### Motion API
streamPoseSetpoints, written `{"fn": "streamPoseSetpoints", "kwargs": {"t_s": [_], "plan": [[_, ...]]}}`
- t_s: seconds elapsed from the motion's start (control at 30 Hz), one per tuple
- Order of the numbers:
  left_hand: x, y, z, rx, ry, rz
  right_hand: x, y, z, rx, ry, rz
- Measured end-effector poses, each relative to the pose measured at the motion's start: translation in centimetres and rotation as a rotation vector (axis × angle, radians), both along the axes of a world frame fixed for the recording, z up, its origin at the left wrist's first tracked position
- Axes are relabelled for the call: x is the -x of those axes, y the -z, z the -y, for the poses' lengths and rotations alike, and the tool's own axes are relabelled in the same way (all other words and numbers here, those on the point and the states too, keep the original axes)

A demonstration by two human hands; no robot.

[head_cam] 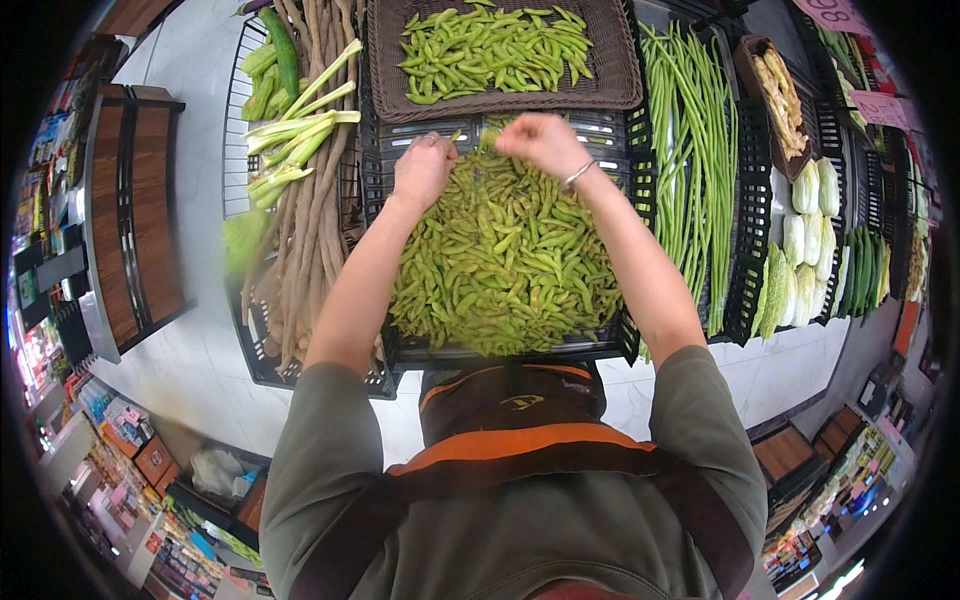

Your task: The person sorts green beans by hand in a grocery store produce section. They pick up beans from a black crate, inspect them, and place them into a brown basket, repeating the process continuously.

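Note:
Edamame pods (510,255), green with many browned ones, lie heaped in a black plastic crate (641,150) before me. Over the heap's far left edge is my left hand (426,166), wearing a ring, its fingers curled; a green pod tip shows at its fingertips. My right hand (541,144), with a silver bangle at the wrist, is at the heap's far edge, thumb and fingers pinched together beside a blurred green pod. Whether it grips that pod cannot be told. Beyond both hands, a brown woven basket (506,107) holds greener, cleaner pods (495,52).
At left, long brown roots (322,195), celery stalks (300,142) and a cucumber (281,56) lie in a crate. Long beans (694,172) fill the crate at right, with ginger (780,101) and small cabbages (808,232) farther right. A wooden display stand (135,217) is far left.

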State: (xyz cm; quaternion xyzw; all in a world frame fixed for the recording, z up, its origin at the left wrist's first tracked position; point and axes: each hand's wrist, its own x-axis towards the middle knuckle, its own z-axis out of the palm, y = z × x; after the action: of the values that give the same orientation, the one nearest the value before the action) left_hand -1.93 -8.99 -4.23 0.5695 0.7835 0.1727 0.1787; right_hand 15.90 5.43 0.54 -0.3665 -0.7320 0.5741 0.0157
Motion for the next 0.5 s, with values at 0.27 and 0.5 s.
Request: {"fn": "streamPoseSetpoints", "kwargs": {"t_s": [0.27, 0.5], "plan": [[1.7, -6.2, -2.0, -0.15, -0.37, 0.751, 0.7, -1.1, -1.1, 0.28, 0.259, -0.137], [3.1, -11.8, -2.7, -0.621, -0.409, 0.868, -0.6, 1.3, 1.9, 0.144, -0.149, 0.119]]}}
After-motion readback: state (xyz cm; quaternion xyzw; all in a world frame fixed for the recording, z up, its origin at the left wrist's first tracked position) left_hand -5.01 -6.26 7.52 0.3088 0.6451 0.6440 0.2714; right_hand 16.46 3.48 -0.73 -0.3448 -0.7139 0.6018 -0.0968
